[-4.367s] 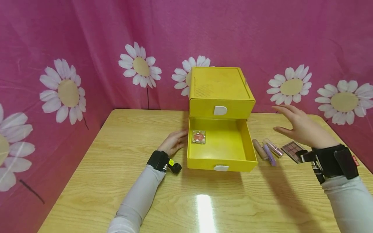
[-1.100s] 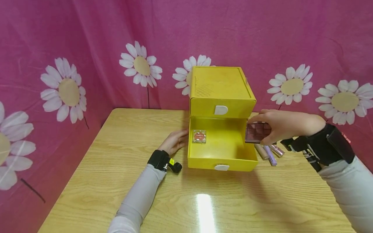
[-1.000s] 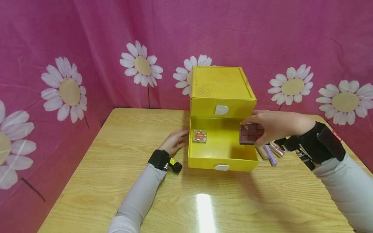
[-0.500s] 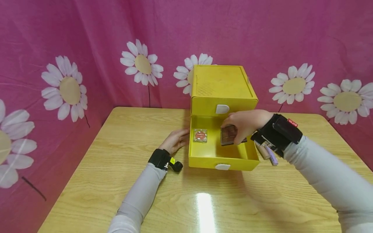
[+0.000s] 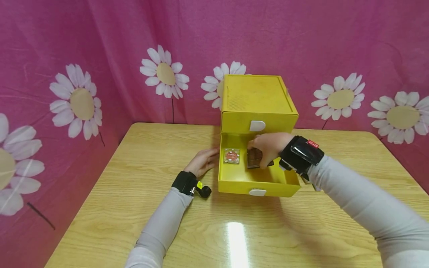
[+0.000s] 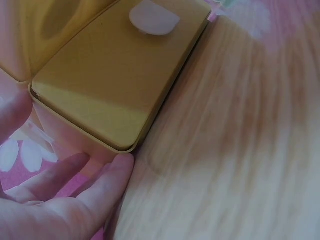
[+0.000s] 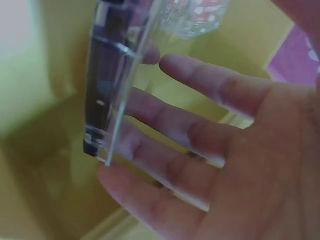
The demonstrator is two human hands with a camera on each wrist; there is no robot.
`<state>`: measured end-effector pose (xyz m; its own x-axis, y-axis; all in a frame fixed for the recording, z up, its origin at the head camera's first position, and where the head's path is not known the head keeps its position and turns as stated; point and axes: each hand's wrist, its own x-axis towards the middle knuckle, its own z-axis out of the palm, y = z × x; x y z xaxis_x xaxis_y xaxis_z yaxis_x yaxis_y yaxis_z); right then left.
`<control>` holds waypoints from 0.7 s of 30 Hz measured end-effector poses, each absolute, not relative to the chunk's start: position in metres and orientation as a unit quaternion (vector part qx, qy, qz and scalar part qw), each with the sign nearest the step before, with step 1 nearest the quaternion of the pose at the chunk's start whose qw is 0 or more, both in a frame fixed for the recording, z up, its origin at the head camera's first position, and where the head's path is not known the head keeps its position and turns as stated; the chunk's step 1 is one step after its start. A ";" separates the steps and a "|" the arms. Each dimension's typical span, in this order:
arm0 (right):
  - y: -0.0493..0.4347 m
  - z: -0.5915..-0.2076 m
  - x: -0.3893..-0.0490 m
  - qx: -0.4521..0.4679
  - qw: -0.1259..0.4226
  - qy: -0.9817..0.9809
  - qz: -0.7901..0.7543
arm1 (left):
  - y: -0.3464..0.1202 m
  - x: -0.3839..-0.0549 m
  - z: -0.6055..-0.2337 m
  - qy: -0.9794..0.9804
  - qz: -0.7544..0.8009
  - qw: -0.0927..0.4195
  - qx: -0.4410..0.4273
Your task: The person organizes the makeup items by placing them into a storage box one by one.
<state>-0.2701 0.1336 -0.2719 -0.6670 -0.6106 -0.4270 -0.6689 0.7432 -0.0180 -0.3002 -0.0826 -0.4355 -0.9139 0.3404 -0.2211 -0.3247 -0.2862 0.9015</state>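
My right hand [image 5: 272, 146] is inside the pulled-out lower drawer [image 5: 259, 188] of a yellow drawer box [image 5: 256, 95]. It grips an eyeshadow palette [image 5: 253, 158] with brown pans. The right wrist view shows the palette's clear lid [image 7: 120, 100] edge-on, fingertips along it. To its left in the drawer lies a small square compact [image 5: 232, 156] with a red label. My left hand [image 5: 202, 162] rests against the box's left side. Up close in the left wrist view, its fingertips [image 6: 120, 165] touch the box at a corner, fingers loosely extended.
Makeup tubes [image 5: 315, 187] lie on the wooden table [image 5: 161, 149] right of the drawer, mostly hidden behind the right wrist. The upper drawer, with a white handle [image 5: 257, 125], is closed. A pink flowered curtain [image 5: 285, 37] hangs behind the table.
The right hand, empty at first, has taken the eyeshadow palette from the table at right and carried it left and down into the drawer. The left hand has stayed at the box's side.
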 end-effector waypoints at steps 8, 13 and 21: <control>0.134 -0.286 -0.275 -0.329 0.200 0.921 0.059 | -0.083 -0.301 -0.436 0.557 0.804 0.208 0.003; 0.137 -0.293 -0.276 -0.317 0.202 0.926 0.038 | -0.083 -0.301 -0.436 0.560 0.802 0.209 0.000; 0.141 -0.301 -0.277 -0.332 0.192 0.923 0.002 | -0.083 -0.301 -0.436 0.559 0.803 0.208 -0.001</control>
